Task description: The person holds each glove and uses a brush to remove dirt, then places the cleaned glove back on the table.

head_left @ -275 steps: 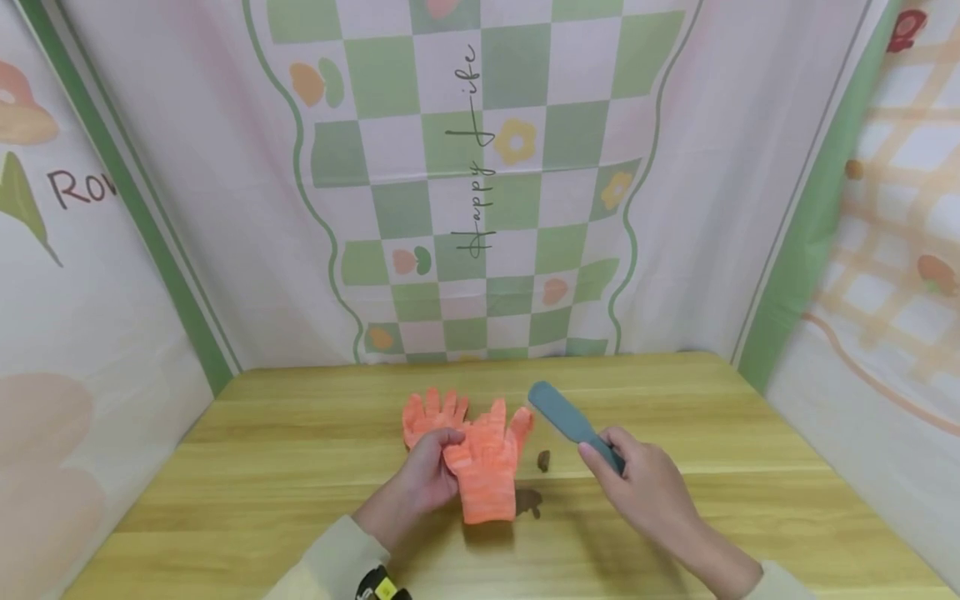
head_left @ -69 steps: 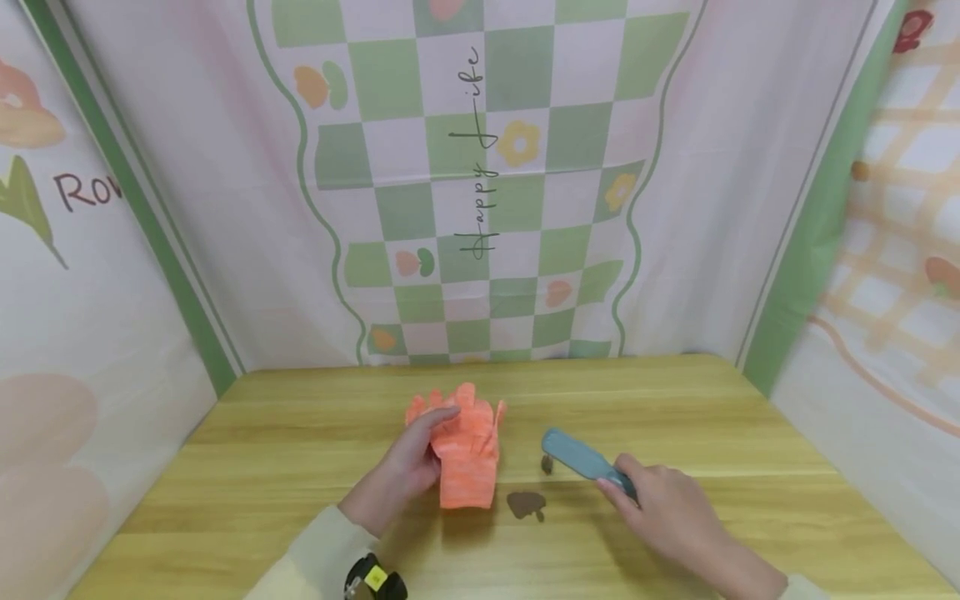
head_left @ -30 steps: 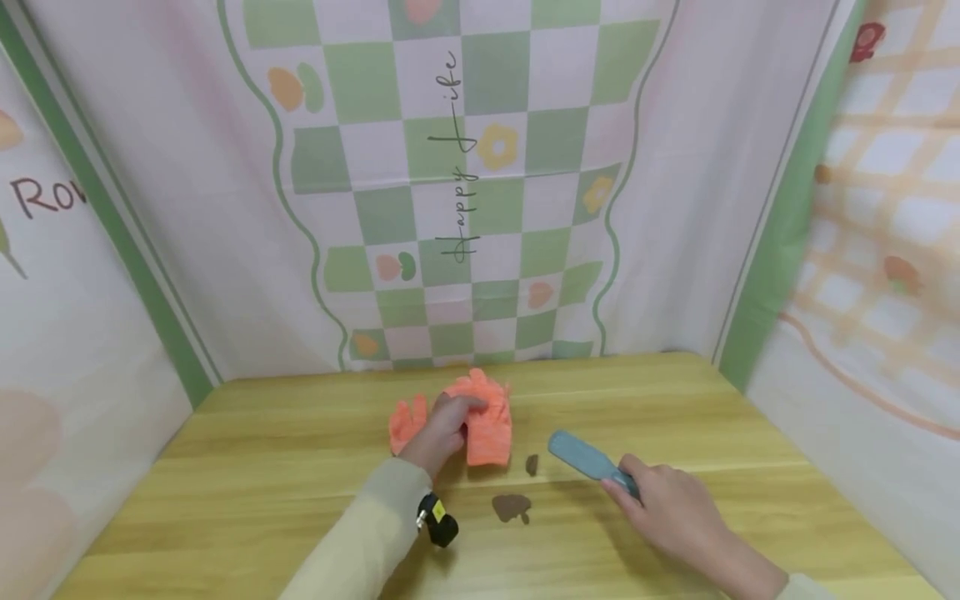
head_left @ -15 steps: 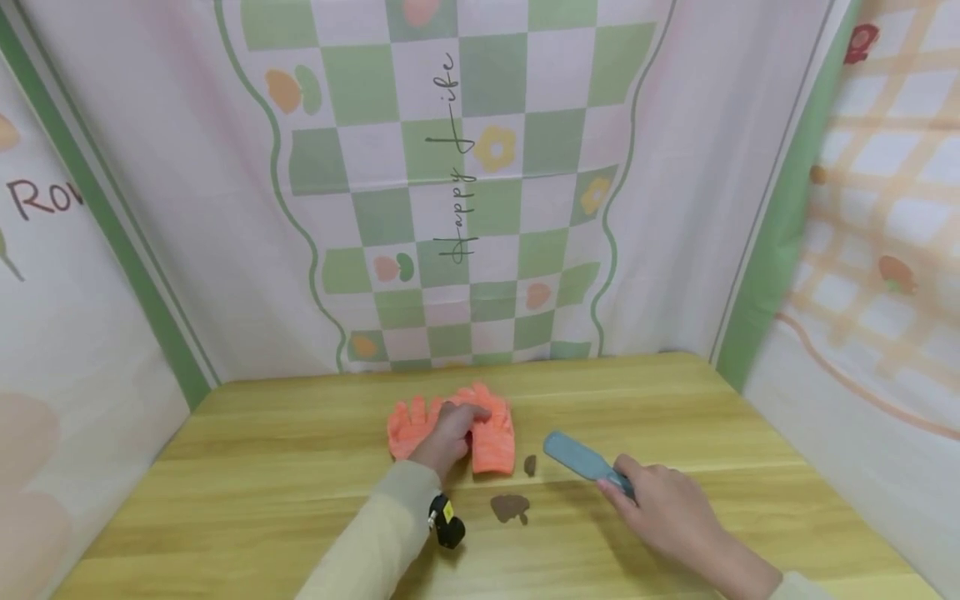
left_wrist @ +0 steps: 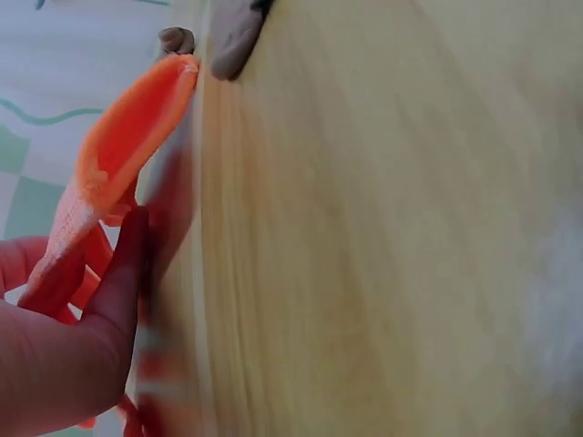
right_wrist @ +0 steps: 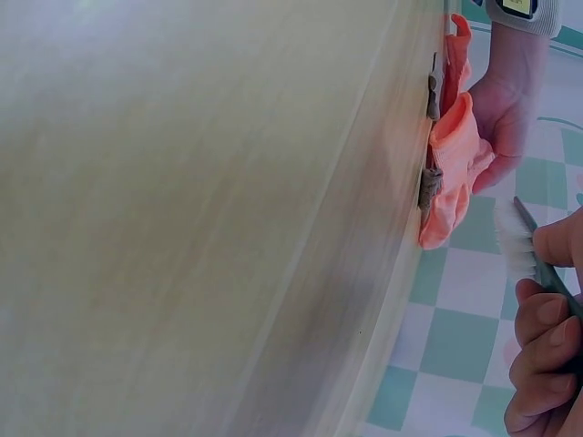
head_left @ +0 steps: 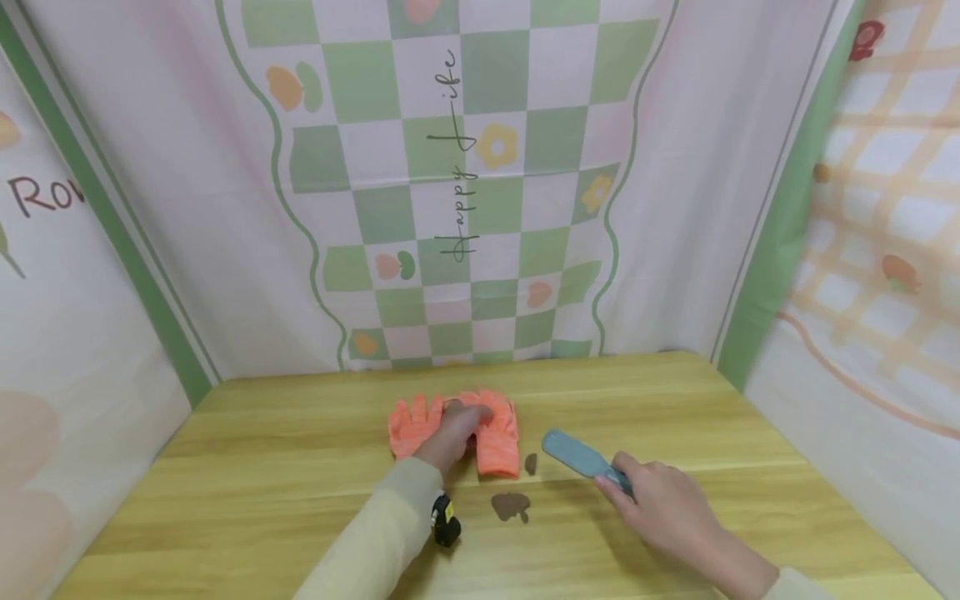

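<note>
My left hand (head_left: 459,427) pinches an orange knitted glove (head_left: 497,450) low over the table. In the left wrist view the cuff (left_wrist: 98,173) gapes, and thumb and fingers lie on either side of the fabric. A second orange glove (head_left: 407,428) lies flat to the left, partly behind that hand. On the right, my right hand (head_left: 663,498) grips a blue-grey brush (head_left: 576,454) by its handle, held above the table. White bristles (right_wrist: 513,241) show on its underside in the right wrist view.
A small brown lump (head_left: 531,463) sits just right of the held glove. Nearer the front lies a larger flat brown piece (head_left: 511,506). Under everything is a wood-grain table (head_left: 247,492), with printed curtains (head_left: 480,208) behind and on both sides.
The left hand has moved the held glove away from the front and down, near the table beside the other glove. The brush has dropped lower and now stays about still in the right hand.
</note>
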Available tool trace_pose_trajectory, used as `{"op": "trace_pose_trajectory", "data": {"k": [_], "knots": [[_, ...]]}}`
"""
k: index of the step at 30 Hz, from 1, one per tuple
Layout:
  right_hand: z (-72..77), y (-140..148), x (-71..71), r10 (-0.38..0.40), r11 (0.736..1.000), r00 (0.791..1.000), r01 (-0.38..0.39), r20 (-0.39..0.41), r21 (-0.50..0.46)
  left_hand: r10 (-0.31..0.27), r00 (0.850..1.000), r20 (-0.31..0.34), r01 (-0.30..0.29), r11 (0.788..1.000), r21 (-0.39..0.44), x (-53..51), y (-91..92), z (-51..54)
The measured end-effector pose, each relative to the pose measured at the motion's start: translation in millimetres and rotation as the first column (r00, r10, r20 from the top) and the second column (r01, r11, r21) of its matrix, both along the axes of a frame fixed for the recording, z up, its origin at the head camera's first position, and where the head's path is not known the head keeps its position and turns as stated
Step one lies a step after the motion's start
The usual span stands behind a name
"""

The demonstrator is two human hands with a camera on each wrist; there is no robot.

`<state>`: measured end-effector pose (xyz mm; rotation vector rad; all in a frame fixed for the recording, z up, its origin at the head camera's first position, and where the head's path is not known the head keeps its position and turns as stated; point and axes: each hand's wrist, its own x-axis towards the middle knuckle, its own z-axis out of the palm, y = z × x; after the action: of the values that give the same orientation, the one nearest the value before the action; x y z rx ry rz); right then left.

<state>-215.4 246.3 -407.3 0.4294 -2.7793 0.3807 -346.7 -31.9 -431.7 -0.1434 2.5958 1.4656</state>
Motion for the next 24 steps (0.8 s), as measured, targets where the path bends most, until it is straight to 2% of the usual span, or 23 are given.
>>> {"op": "trace_pose_trajectory", "data": {"k": [1, 2, 3, 5, 6, 7, 8, 10, 11, 13, 15, 19, 22, 24], "knots": [[0.1, 0, -0.3, 0.000, 1.000, 1.000, 0.000, 0.005, -0.001, 0.004, 1.000, -0.001, -0.004, 0.999, -0.039, 0.5, -0.4, 0.5], [0.2, -1, -0.6, -0.001, 1.000, 1.000, 0.001, 0.009, 0.000, 0.015, 1.000, -0.004, -0.016, 0.993, -0.119, 0.8, -0.8, 1.0], [0.3, -1, -0.9, -0.001, 1.000, 1.000, 0.001, 0.014, -0.001, 0.023, 1.000, -0.005, -0.024, 0.988, -0.150, 0.7, -1.0, 1.4], [0.5, -2, -1.2, -0.003, 1.000, 1.000, 0.003, 0.025, -0.001, 0.067, 0.998, -0.018, -0.070, 0.947, -0.314, 1.3, -1.4, 2.8], [0.7, -2, -1.0, -0.004, 1.000, 1.000, 0.004, 0.029, -0.003, 0.076, 0.997, -0.022, -0.079, 0.941, -0.329, 0.8, -1.4, 3.1], [0.8, -2, -1.1, -0.008, 1.000, 0.999, 0.008, 0.034, -0.002, 0.080, 0.996, -0.024, -0.084, 0.945, -0.316, 0.3, -1.2, 3.3], [0.8, -2, -1.0, -0.009, 1.000, 0.999, 0.009, 0.035, 0.000, 0.078, 0.997, -0.027, -0.082, 0.961, -0.263, -0.5, -0.8, 3.2], [1.3, -2, -0.7, -0.009, 1.000, 0.999, 0.009, 0.039, -0.001, 0.056, 0.998, -0.043, -0.061, 0.990, -0.125, -3.1, 0.1, 1.8], [1.4, -2, -0.8, -0.010, 1.000, 0.999, 0.010, 0.039, 0.000, 0.039, 0.998, -0.054, -0.042, 0.998, -0.055, -4.5, 0.4, 0.6], [1.2, -3, -1.5, -0.016, 1.000, 0.999, 0.015, 0.040, 0.003, 0.005, 0.997, -0.075, 0.001, 0.996, 0.086, -7.2, 1.3, -1.8], [1.5, -3, -1.7, -0.016, 1.000, 0.999, 0.016, 0.041, 0.001, -0.029, 0.995, -0.094, 0.046, 0.983, 0.178, -9.0, 1.7, -3.4], [0.7, -2, -2.5, -0.018, 1.000, 0.999, 0.018, 0.032, 0.002, -0.100, 0.988, -0.116, 0.125, 0.966, 0.226, -8.8, 0.8, -1.1], [-0.6, -2, -4.0, -0.016, 1.000, 1.000, 0.016, 0.020, 0.002, -0.135, 0.985, -0.109, 0.155, 0.966, 0.209, -7.3, -2.5, 2.5], [-1.3, -2, -5.4, -0.017, 1.000, 1.000, 0.017, 0.016, 0.004, -0.139, 0.986, -0.090, 0.155, 0.966, 0.206, -6.9, -4.6, 4.1]]}}
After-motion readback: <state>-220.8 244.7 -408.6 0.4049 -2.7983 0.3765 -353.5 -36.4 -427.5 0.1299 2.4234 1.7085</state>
